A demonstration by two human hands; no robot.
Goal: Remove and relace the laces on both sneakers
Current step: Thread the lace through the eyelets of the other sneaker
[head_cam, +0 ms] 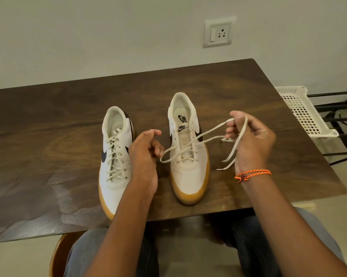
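Two white Nike sneakers with gum soles sit on the dark wooden table [48, 120], roughly parallel, long axes running near-to-far. Toes point toward the person at the near edge, heels toward the wall.

Left sneaker [113, 156]: fully laced, dark swoosh on its side, toe close to the table's near edge. Lace ends not visible.

Right sneaker [185, 148]: sits slightly farther back, just beside the other with a gap between. Only the lowest eyelets near the toe are threaded; upper eyelets are bare, tongue and insole logo exposed.

The lace [208, 135] runs off this sneaker in two strands up and to the right, crossing over the upper, plus a loop out to the left.

Right hand [250, 140]: raised above the table right of the sneaker, fingers curled, pinching both strands near the fingertips. The loose ends hang down in front of the palm; tips dangle just above the tabletop. An orange braided wristband [252, 174] is on that wrist.

Left hand [146, 154]: between the two sneakers, fingers curled in, holding the left loop of the lace at the fingers. It partly covers the left sneaker's inner side.

Around: a white perforated plastic basket [302, 110] on a black metal rack [338, 120] off the table's right edge, wall socket [218, 33] behind. Person's knees in jeans under the near edge.
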